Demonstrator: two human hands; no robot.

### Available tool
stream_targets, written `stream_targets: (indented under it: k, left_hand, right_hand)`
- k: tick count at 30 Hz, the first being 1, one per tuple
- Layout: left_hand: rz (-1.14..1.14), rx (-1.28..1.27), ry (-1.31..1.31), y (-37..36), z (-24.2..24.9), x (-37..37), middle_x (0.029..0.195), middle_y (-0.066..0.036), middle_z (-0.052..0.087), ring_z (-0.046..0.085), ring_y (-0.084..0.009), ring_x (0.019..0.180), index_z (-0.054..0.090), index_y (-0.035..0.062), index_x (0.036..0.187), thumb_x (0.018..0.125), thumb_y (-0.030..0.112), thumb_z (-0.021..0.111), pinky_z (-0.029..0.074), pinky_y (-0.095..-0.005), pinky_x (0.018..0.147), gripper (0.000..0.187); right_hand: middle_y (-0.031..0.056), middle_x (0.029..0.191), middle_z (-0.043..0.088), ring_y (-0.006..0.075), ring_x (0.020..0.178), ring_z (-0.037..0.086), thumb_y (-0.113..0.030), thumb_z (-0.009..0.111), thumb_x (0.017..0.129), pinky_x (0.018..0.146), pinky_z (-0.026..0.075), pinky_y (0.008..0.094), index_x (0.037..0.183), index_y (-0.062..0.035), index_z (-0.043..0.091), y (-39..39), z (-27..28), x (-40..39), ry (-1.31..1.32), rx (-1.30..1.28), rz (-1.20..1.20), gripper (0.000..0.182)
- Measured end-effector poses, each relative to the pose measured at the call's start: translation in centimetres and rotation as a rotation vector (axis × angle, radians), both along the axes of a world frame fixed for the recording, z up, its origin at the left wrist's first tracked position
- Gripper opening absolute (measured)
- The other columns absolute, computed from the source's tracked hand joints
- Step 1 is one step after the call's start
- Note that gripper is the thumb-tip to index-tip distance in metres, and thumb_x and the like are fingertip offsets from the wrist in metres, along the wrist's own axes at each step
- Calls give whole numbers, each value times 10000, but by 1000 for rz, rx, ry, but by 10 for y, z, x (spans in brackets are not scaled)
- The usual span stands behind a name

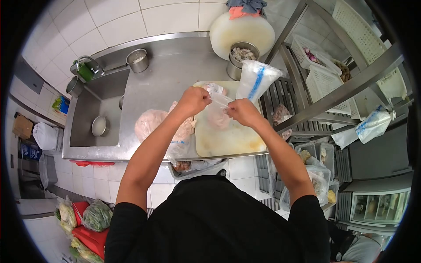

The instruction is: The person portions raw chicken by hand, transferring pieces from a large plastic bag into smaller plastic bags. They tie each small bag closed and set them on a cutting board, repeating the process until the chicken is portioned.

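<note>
Over the cutting board (228,143) at twelve o'clock, a clear bag (218,119) of pinkish food could tear if the left hand (194,101) and right hand (244,111), both pinching its film, pull too hard, and beyond, at one o'clock, a nudged white plastic bundle (258,81) could upset the metal pots (235,71).

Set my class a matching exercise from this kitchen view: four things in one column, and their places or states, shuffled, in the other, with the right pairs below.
Things
1. Clear thin plastic bag
2. Grey and coral cloths
3. Rectangular off-white cutting board
4. Small round metal bowl

Places or states
A. At the top of a round off-white board
B. Inside the grey metal sink
C. Held between the bare left hand and right hand
D. Lying flat on the grey metal counter

Right pairs: 1-C; 2-A; 3-D; 4-B
</note>
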State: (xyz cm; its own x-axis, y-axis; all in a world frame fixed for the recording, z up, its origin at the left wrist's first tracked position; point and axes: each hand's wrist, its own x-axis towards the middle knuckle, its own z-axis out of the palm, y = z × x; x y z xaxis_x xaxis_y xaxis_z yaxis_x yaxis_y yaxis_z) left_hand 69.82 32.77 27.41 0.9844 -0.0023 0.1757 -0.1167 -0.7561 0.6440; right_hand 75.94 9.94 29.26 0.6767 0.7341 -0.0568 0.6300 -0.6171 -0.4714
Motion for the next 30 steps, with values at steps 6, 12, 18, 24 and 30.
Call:
stream_targets:
  k: [6, 12, 18, 24, 30]
  left_hand:
    - [-72, 33, 153, 6, 21, 2, 814, -167, 686, 642, -285, 703, 742, 1, 903, 811, 169, 737, 504, -379, 687, 192]
    - [-130, 8, 221, 9, 8, -2, 889, -164, 702, 650, -264, 739, 742, 4, 911, 808, 145, 740, 513, -355, 713, 175]
    - [-320, 83, -23, 8, -12, -5, 859, -143, 697, 649, -267, 745, 740, 11, 909, 808, 131, 731, 517, -359, 721, 157]
    - [-233, -57, 148, -3, 10, -10, 839, -121, 697, 647, -256, 758, 725, 0, 892, 808, 110, 725, 512, -351, 715, 138]
    - [-234, -175, 118, -4, -12, -8, 903, -118, 711, 667, -203, 826, 712, 6, 1046, 822, 98, 712, 513, -316, 770, 243]
  right_hand:
    - [181, 808, 699, 377, 809, 678, -223, 665, 836, 742, 532, 466, 837, -64, 735, -8, -10, 8, -124, -252, 158, 174]
    - [166, 792, 700, 371, 809, 672, -185, 678, 806, 730, 531, 457, 833, -87, 745, -14, -4, 2, -36, -82, 171, 122]
    - [155, 973, 715, 303, 838, 690, -175, 761, 786, 761, 536, 413, 980, -79, 746, -32, -6, 0, 206, 225, 12, 217]
    - [71, 1325, 577, 231, 994, 603, -186, 841, 724, 847, 516, 343, 1303, -8, 606, -51, -110, -1, 280, 334, -121, 651]
    - [117, 1188, 685, 221, 1005, 663, -194, 755, 825, 887, 508, 351, 1188, -44, 683, 28, -116, -2, 521, 468, -113, 399]
